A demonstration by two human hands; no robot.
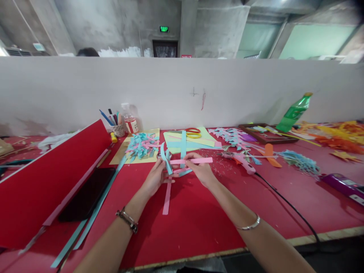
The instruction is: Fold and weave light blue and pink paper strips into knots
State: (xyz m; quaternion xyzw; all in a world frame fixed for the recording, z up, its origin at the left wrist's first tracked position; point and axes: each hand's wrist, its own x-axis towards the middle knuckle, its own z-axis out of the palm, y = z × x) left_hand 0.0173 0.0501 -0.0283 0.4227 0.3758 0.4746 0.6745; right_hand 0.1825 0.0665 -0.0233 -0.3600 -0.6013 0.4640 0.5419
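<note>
My left hand is closed around the crossing of several paper strips, held a little above the red tabletop. A light blue paper strip curls up from its fingers, and a pink strip hangs down below them. My right hand pinches a pink paper strip that runs sideways from the left hand and sticks out past the right fingers. Another blue strip stands upright behind the right fingertips. How the strips cross between the hands is partly hidden by the fingers.
Pink and blue paper pieces lie behind my left hand; scissors rest on pale paper. To the right are a pink glue gun with a cord, and a green bottle. A phone lies left beside a leaning red board.
</note>
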